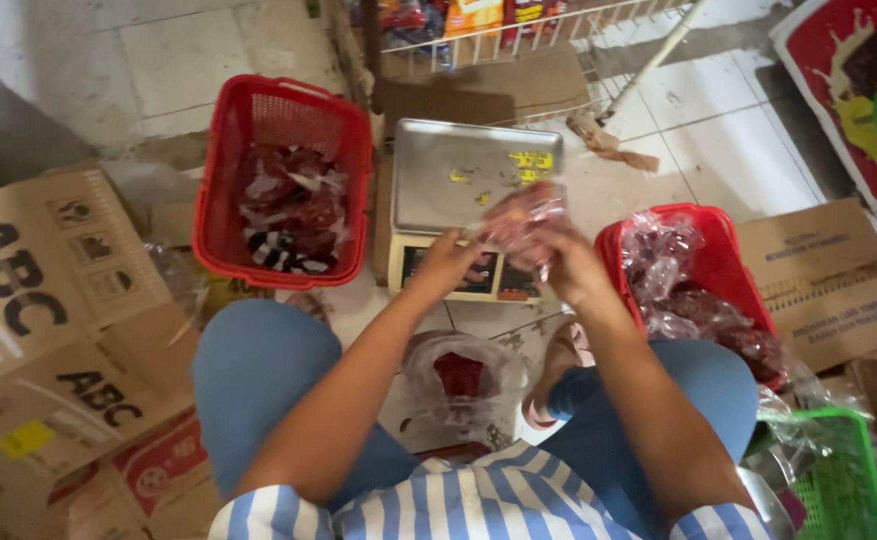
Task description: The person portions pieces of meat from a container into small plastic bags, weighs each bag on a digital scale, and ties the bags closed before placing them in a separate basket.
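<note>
I sit on the floor with my knees apart. Both hands are raised in front of me over a digital scale [463, 175] with a bare steel pan. My left hand [445, 262] and my right hand [563, 262] together grip a small clear plastic bag [523, 215] holding dark red pieces. The bag is blurred. A second clear bag with red contents [458, 375] lies on the floor between my legs.
A red basket [283, 180] with filled bags stands at left, another red basket [698, 285] of bags at right. A green basket [838, 475] is at lower right. Cardboard boxes [48, 300] flank both sides. A wire rack [518, 30] stands behind the scale.
</note>
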